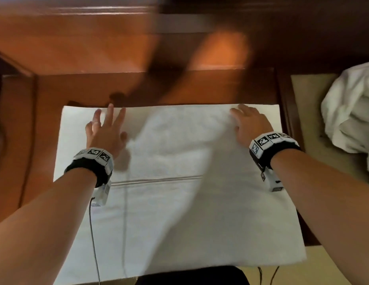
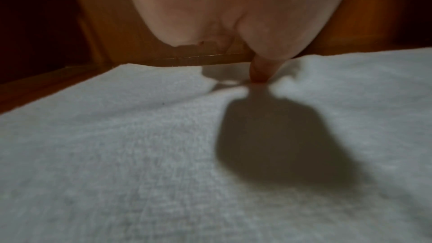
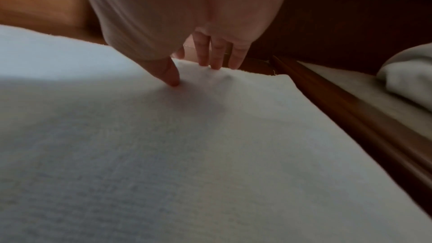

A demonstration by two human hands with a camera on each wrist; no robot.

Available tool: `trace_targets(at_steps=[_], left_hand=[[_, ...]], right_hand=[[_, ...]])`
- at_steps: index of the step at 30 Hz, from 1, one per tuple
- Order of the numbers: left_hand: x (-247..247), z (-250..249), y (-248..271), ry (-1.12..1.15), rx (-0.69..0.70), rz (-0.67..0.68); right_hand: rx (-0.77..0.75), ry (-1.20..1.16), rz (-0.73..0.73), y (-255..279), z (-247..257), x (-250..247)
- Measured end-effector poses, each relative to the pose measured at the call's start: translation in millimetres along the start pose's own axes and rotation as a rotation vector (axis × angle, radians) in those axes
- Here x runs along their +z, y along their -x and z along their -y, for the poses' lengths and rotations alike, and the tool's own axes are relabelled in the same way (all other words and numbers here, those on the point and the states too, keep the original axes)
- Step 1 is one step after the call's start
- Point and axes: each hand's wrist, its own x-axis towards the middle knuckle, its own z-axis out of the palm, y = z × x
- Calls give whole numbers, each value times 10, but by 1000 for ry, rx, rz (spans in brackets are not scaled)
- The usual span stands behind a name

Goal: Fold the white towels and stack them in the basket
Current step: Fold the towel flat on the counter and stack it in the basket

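Towel: we see 1 white towel [image 1: 169, 182] spread flat on the wooden tabletop [image 1: 200, 87], covering most of it and running off the near edge toward the person. A thin double stripe crosses the towel about midway.
Left hand: we find the left hand [image 1: 105, 130] on the towel near its far left corner, fingers [image 1: 110, 112] spread and straight, tips at the far edge. In the left wrist view only the thumb tip [image 2: 259, 73] plainly touches the towel; it pinches nothing.
Right hand: the right hand [image 1: 249, 124] lies on the towel near its far right corner. In the right wrist view the fingertips [image 3: 216, 58] press down at the towel's far edge and the thumb [image 3: 170, 75] dents the cloth just behind them; we cannot tell whether a fold of cloth is pinched between them.
Pile: a crumpled white pile [image 1: 352, 118] sits to the right of the towel, on a pale surface [image 1: 309, 99] beyond the tabletop's right edge, well apart from the right hand.
Wrists: both carry black bands with checkered markers, and cables trail from them over the towel's near part.
Basket: we see none in these views.
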Motion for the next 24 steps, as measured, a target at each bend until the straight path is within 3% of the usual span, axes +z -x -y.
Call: trace_targets(at_steps=[3,7,11,16,20,24], left_hand=[[33,-12,-67,-26,-5,14],[30,-99,-8,-53,-29,-116],[-60,-125,72,-85,-14,-163],[-255,-44,271,27,70,-205],[-413,69,600,129,137,-143],[-498,146,1026,81,308,-285]], right_hand=[[4,-11,-74,-87,-3,32],[8,15,-137,-156,38,29],[-7,20,-148,-140,55,-4],[-94,65,-197,28,35,-177],[-121,63,-71,297,87,-270],[-58,-1,-36,714,287,-238]])
